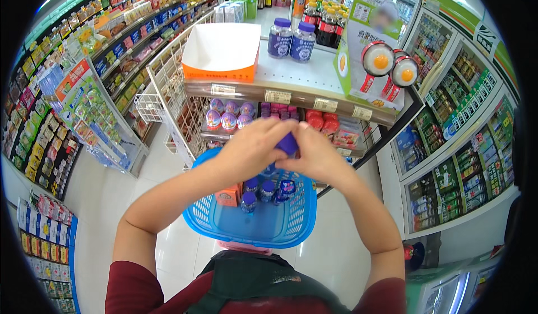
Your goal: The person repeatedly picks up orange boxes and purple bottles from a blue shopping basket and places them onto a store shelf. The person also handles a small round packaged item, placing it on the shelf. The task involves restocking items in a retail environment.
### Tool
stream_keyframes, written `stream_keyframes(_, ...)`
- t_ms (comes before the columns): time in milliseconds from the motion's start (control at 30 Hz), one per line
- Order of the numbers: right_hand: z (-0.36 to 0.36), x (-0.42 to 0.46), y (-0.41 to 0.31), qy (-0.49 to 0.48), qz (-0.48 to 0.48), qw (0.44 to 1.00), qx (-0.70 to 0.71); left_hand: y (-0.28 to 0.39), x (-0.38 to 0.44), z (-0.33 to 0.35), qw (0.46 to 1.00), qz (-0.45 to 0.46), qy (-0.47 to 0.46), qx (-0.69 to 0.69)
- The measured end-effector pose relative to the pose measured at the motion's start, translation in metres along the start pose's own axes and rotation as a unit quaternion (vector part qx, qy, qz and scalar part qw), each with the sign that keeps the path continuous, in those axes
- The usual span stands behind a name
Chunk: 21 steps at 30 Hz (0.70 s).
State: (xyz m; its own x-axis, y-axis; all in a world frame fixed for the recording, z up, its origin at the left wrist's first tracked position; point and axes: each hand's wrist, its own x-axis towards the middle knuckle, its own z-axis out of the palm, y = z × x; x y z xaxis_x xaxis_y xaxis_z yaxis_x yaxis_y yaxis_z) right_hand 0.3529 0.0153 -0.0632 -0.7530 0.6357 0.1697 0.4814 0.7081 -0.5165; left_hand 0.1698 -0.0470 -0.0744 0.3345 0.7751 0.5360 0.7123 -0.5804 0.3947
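My left hand and my right hand meet above a blue plastic shopping basket. Between them they grip a jar with a purple lid; fingers hide most of it. Below, the basket holds several small purple-capped bottles and an orange box. Two larger purple-capped jars, a nearer one and one beside it, stand upright on the white shelf top. To their left sits an open white and orange carton.
An egg-pan candy display stands at the shelf's right end. Surprise eggs and red packs fill the tier below. A wire rack flanks the shelf on the left. Glass-door coolers line the right side; snack shelves line the left.
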Motion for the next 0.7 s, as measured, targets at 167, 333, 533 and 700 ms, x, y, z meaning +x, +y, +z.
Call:
stream_keyframes(167,0.102,-0.017,0.056,-0.100,0.023,0.995,-0.011,-0.044,-0.070,0.088,0.985,-0.102,-0.086,-0.111)
stream_keyframes(333,0.181,-0.031,0.098,-0.225,0.038,0.972,-0.060,-0.060,-0.117,0.143,0.963,-0.155,-0.169,-0.144)
stream_keyframes(533,0.238,-0.034,0.130,-0.265,0.072,0.957,-0.097,-0.095,-0.153,0.206,0.964,-0.148,-0.219,-0.039)
stream_keyframes(700,0.263,-0.030,0.146,-0.285,0.102,0.949,-0.086,-0.110,-0.164,0.232,0.963,-0.148,-0.225,0.032)
